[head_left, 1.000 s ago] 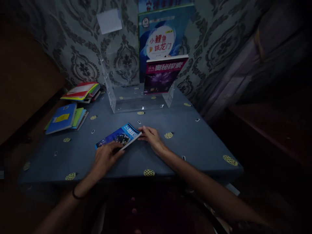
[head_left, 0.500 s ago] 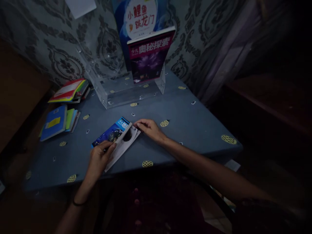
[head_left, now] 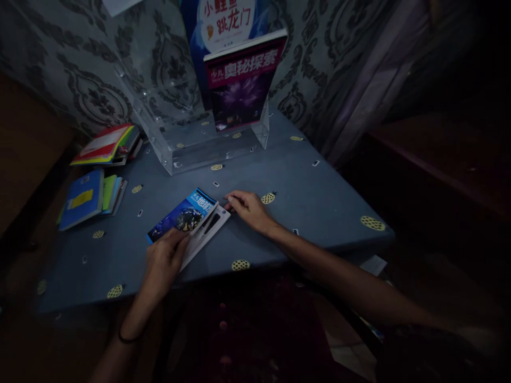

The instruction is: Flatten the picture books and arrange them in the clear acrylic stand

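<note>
A small book [head_left: 173,218] with a blue cover showing a globe lies slantwise near the table's front edge. Its cover is partly raised, and a whitish page with a dark picture shows along the right side. My left hand [head_left: 164,260] grips the book's lower part, thumb and fingers closed on the cover edge. At the upper right corner of the book is my right hand [head_left: 249,211], thumb and forefinger brought together. Whether a page is between those fingertips is too dim to tell.
Behind the book stands a clear acrylic rack [head_left: 207,157] holding a purple book [head_left: 241,96] and a taller blue book [head_left: 191,42]. At the left lie a stack with a red-and-yellow top [head_left: 104,146] and a blue book [head_left: 83,198] over several others. A patterned cloth [head_left: 311,213] covers the table.
The book's cover has sunk flatter, so more of its front shows and less of the page beneath. My right hand has shifted slightly right relative to the book. The view has tilted slightly.
</note>
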`<state>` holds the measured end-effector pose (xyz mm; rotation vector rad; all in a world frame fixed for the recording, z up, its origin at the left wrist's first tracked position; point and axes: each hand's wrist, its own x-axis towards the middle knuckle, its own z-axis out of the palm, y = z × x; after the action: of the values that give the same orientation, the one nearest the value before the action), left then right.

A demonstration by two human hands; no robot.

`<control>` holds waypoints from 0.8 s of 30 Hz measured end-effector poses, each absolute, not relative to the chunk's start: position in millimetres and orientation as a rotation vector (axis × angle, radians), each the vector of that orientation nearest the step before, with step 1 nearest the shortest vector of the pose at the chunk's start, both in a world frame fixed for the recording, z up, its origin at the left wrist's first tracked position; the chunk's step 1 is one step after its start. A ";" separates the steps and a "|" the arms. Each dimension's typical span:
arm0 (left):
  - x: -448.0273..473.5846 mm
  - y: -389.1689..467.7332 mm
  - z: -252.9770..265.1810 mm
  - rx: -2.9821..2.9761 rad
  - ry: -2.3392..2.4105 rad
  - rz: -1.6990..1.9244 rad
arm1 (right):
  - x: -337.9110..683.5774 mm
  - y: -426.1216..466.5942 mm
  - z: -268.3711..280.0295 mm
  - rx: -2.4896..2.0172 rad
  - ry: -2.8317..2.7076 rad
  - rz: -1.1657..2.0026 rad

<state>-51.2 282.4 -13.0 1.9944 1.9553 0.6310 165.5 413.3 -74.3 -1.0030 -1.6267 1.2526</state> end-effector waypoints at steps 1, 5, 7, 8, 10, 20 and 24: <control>-49.5 281.2 -14.0 2.035 1.973 0.603 | 165.8 412.6 -73.3 -1.007 -1.638 1.229; -45.1 277.1 -21.0 2.193 2.055 0.502 | 167.7 407.1 -67.0 -1.006 -1.686 1.079; -43.1 275.2 -24.3 2.267 2.081 0.467 | 168.9 403.0 -63.7 -0.994 -1.700 1.009; -41.6 274.1 -25.4 2.304 2.090 0.444 | 169.5 400.9 -62.4 -0.985 -1.701 0.989; -37.3 271.7 -26.6 2.365 2.123 0.365 | 170.5 397.2 -60.6 -0.960 -1.696 0.974; -16.7 260.5 -30.5 2.447 2.216 -0.189 | 172.2 390.2 -64.1 -0.853 -1.888 0.893; -11.8 258.6 -34.5 2.478 2.224 -0.224 | 170.0 389.3 -71.7 -0.957 -2.029 0.833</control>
<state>-11.8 258.6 -34.5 2.4776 2.2235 -0.2237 170.0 389.3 -71.7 -0.9570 -2.0295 0.8334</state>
